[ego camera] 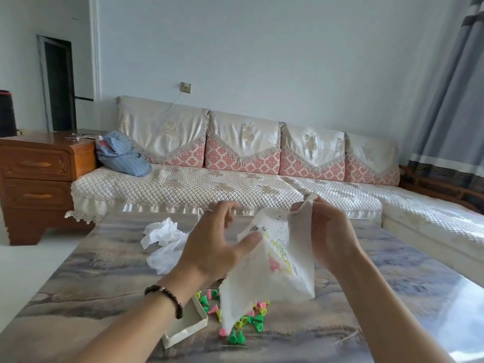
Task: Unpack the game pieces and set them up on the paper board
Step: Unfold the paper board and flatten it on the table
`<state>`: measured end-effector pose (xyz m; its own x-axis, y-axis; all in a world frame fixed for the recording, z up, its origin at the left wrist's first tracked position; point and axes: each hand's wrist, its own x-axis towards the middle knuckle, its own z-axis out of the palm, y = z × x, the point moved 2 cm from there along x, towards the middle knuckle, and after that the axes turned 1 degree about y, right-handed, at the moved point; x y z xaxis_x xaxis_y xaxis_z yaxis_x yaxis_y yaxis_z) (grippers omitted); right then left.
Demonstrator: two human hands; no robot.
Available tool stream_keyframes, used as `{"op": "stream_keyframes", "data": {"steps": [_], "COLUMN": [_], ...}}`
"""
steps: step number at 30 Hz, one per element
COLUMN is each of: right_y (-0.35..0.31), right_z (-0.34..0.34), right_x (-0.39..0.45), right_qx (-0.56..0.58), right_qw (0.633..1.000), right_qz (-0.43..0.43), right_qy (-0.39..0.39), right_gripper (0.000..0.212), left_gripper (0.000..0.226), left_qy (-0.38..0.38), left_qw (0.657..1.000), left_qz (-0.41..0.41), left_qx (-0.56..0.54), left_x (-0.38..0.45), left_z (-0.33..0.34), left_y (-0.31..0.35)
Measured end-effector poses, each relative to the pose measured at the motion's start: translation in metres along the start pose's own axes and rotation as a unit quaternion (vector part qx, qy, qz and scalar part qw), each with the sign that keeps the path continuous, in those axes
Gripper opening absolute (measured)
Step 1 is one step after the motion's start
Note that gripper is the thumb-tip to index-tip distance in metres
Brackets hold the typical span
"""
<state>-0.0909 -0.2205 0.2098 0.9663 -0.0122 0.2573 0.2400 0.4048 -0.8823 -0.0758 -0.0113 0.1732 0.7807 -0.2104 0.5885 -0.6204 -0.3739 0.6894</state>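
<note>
I hold a folded white paper board point(275, 273) in the air above the table; coloured print shows on its inner face. My left hand point(214, 244) pinches its left edge with the thumb, the other fingers spread. My right hand point(327, 229) grips its top corner. Below the paper, several small green, yellow and pink cone-shaped game pieces point(246, 318) lie scattered on the marbled table point(392, 297). An open white box point(183, 328) lies beside them, partly under my left forearm. The hanging paper hides some of the pieces.
Crumpled white plastic wrapping point(165, 239) lies on the table's far left part. Behind the table runs a long cream sofa point(209, 184) with a blue bag point(120, 155) on it. A wooden drawer cabinet point(39, 174) stands at the left.
</note>
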Motion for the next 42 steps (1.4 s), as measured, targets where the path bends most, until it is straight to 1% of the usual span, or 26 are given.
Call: {"op": "stream_keyframes", "data": {"steps": [1,2,3,5,6,8,9,10,12,14,16,19,20,21,23,24,25,28,30,34,35,37,38,39,41,42], "right_y": [-0.003,-0.007,-0.011,-0.019,-0.022,-0.032,-0.038,-0.044,-0.052,-0.058,-0.063,-0.062,-0.060,-0.057,-0.054,-0.053,-0.053,-0.061,-0.066,-0.065,-0.064,-0.062,-0.060,-0.059,-0.058,-0.059], "right_z": [-0.001,-0.001,0.000,-0.005,-0.008,-0.020,-0.025,-0.028,-0.027,-0.027,-0.030,-0.034,-0.035,-0.038,-0.047,-0.054,-0.062,-0.079,-0.089,-0.110,-0.111,-0.108,-0.105,-0.103,-0.104,-0.107], "right_x": [-0.004,-0.007,-0.010,-0.014,-0.014,-0.015,-0.017,-0.020,-0.025,-0.026,-0.027,-0.034,-0.036,-0.038,-0.039,-0.039,-0.039,-0.043,-0.046,-0.043,-0.041,-0.037,-0.035,-0.033,-0.031,-0.032], "right_qx": [-0.002,0.000,0.008,0.016,0.016,-0.035,-0.112,-0.213,-0.402,-0.490,-0.501,-0.510,-0.526,-0.538,-0.534,-0.510,-0.476,-0.374,-0.350,-0.360,-0.380,-0.435,-0.454,-0.463,-0.475,-0.486], "right_qw": [1.000,1.000,1.000,1.000,1.000,0.999,0.992,0.974,0.908,0.857,0.845,0.847,0.840,0.835,0.838,0.851,0.867,0.917,0.930,0.929,0.921,0.898,0.889,0.885,0.879,0.874], "right_qz": [0.003,0.007,0.014,0.015,0.011,-0.016,-0.040,-0.066,-0.103,-0.125,-0.143,-0.109,-0.088,-0.071,-0.065,-0.068,-0.069,-0.040,-0.017,0.014,0.021,0.028,0.030,0.031,0.011,-0.003], "right_qy": [-0.006,-0.010,-0.011,0.005,0.013,0.028,0.035,0.045,0.065,0.104,0.124,0.106,0.096,0.087,0.089,0.107,0.127,0.134,0.113,0.089,0.082,0.061,0.047,0.036,0.028,0.031], "right_gripper": [0.024,0.027,0.029,0.029,0.034,0.068,0.083,0.087,0.082,0.074,0.078,0.100,0.099,0.088,0.039,0.020,0.016,0.018,0.021,0.031,0.032,0.028,0.027,0.027,0.027,0.027], "left_gripper": [0.071,0.073,0.060,0.021,0.024,0.030,0.029,0.028,0.022,0.016,0.012,0.010,0.011,0.012,0.011,0.008,0.005,0.006,0.008,0.015,0.028,0.057,0.064,0.060,0.026,0.014], "left_qy": [-0.015,-0.042,-0.064,-0.083,-0.085,-0.091,-0.092,-0.098,-0.105,-0.118,-0.125,-0.125,-0.125,-0.129,-0.137,-0.133,-0.129,-0.139,-0.150,-0.217,-0.239,-0.274,-0.275,-0.260,-0.200,-0.171], "left_qw": [0.998,0.995,0.992,0.994,0.995,0.990,0.989,0.989,0.989,0.987,0.985,0.981,0.980,0.979,0.980,0.981,0.981,0.976,0.975,0.970,0.967,0.956,0.954,0.957,0.974,0.980], "left_qz": [0.008,0.004,-0.004,-0.028,-0.047,-0.090,-0.092,-0.084,-0.065,-0.052,-0.041,-0.038,-0.041,-0.042,-0.037,-0.040,-0.049,-0.085,-0.091,-0.079,-0.071,-0.069,-0.069,-0.064,-0.041,-0.035], "left_qx": [0.054,0.093,0.108,0.061,0.010,-0.064,-0.077,-0.079,-0.085,-0.100,-0.112,-0.146,-0.150,-0.149,-0.139,-0.134,-0.133,-0.144,-0.139,-0.077,-0.060,-0.082,-0.101,-0.111,-0.101,-0.097], "left_x": [0.005,0.009,0.013,0.018,0.021,0.026,0.029,0.033,0.041,0.050,0.054,0.056,0.056,0.055,0.055,0.055,0.055,0.057,0.058,0.059,0.058,0.055,0.055,0.055,0.059,0.061], "left_z": [0.005,0.012,0.018,0.025,0.026,0.025,0.024,0.023,0.022,0.022,0.021,0.025,0.027,0.029,0.034,0.036,0.038,0.045,0.049,0.064,0.071,0.087,0.095,0.101,0.111,0.114], "left_y": [0.003,0.005,0.008,0.017,0.020,0.031,0.038,0.043,0.054,0.061,0.067,0.070,0.070,0.069,0.066,0.063,0.061,0.056,0.055,0.055,0.058,0.067,0.073,0.078,0.086,0.086]}}
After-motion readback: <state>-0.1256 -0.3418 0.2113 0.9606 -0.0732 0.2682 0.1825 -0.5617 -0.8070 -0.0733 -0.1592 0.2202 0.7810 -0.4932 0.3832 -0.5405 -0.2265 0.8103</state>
